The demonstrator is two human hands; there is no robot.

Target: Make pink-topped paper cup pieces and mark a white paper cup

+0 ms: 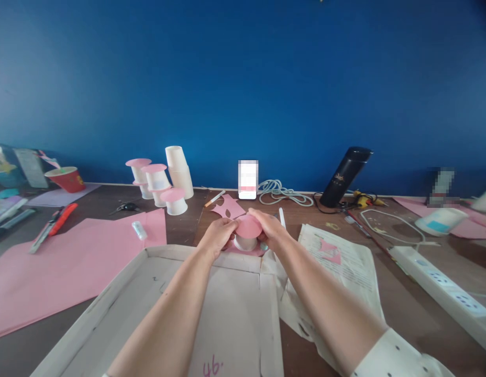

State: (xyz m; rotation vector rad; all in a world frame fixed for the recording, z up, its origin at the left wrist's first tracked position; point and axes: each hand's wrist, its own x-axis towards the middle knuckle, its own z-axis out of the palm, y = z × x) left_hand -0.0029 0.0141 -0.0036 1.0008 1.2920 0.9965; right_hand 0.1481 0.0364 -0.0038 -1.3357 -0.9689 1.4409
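A round pink paper disc [249, 226] lies on top of a small white paper cup [246, 243], just beyond the far rim of a shallow white box lid [164, 253]. My left hand [219, 235] pinches the disc's left edge. On the opposite side my right hand [268, 228] has its fingers closed around the disc's right edge; some fingertips are hidden. Under the cup shows more pink paper. Cut pink scrap [229, 207] lies behind my left hand, and a white pen-like stick [282, 217] is near my right.
Paper cups with pink discs [156, 180] and a white cup stack [180, 175] stand back left. Pink sheets [89, 256], a utility knife [54, 228] and a phone [248, 180] surround the lid. A black bottle [345, 178] and power strip [443, 293] are right.
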